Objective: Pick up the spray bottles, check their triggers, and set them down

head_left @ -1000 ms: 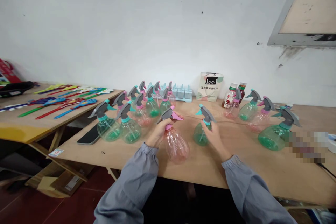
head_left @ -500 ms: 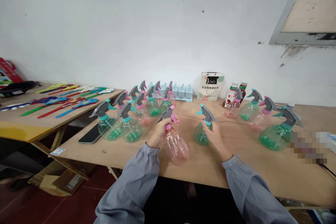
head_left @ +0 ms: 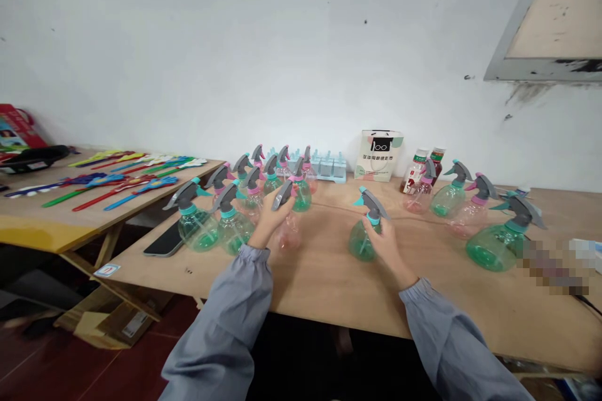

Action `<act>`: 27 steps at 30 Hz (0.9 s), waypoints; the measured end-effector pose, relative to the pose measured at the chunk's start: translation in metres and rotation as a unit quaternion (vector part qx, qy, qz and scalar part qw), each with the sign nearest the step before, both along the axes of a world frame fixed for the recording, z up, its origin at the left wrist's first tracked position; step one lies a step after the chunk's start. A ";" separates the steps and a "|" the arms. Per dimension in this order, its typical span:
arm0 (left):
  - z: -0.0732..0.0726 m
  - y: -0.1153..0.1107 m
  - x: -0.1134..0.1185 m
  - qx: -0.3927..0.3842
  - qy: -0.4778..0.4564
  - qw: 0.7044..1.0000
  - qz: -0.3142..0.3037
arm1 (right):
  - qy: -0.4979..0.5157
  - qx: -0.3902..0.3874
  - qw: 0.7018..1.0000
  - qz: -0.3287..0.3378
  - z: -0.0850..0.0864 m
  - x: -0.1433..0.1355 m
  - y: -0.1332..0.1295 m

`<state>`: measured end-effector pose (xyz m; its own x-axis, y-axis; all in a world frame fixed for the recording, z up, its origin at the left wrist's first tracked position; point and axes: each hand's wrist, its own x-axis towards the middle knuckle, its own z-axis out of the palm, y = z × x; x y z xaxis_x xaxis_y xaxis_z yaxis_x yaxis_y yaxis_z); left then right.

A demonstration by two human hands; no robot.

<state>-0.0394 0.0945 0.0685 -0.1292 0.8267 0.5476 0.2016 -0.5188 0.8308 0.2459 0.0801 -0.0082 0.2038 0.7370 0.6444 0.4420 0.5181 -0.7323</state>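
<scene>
My left hand [head_left: 270,216] is closed round the neck of a pink spray bottle [head_left: 288,233], just beside the left group of bottles. Its grey sprayer head pokes out above my fingers. Farther right, my right hand [head_left: 383,238] grips a green spray bottle [head_left: 361,241] by its neck; the bottle looks upright, its teal nozzle turned left. Nearest to my left hand are a green spray bottle with a teal collar [head_left: 235,229] and another green bottle [head_left: 302,195], among several pink and green ones. I cannot tell whether the pink bottle's base touches the table.
A black phone [head_left: 164,241] lies at the table's left. Behind stand a light blue tray of moulds [head_left: 332,169], a paper bag [head_left: 377,156] and two drink bottles [head_left: 414,169]. More spray bottles, including a green one [head_left: 496,247], stand right. Colourful hand-shaped sticks [head_left: 141,191] cover the left table.
My left hand has carried the pink spray bottle left and away from me, towards the left group. My right hand stays on the green one.
</scene>
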 end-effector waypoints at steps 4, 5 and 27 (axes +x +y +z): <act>-0.015 0.016 -0.004 0.008 0.015 0.999 0.040 | 0.000 0.002 1.000 0.006 -0.001 0.000 0.001; -0.017 0.017 -0.004 0.005 0.016 0.999 0.051 | 0.001 0.003 1.000 0.007 -0.001 0.000 0.001; -0.086 -0.007 -0.018 0.012 0.133 0.979 0.155 | -0.005 0.004 1.000 -0.010 0.001 0.000 0.000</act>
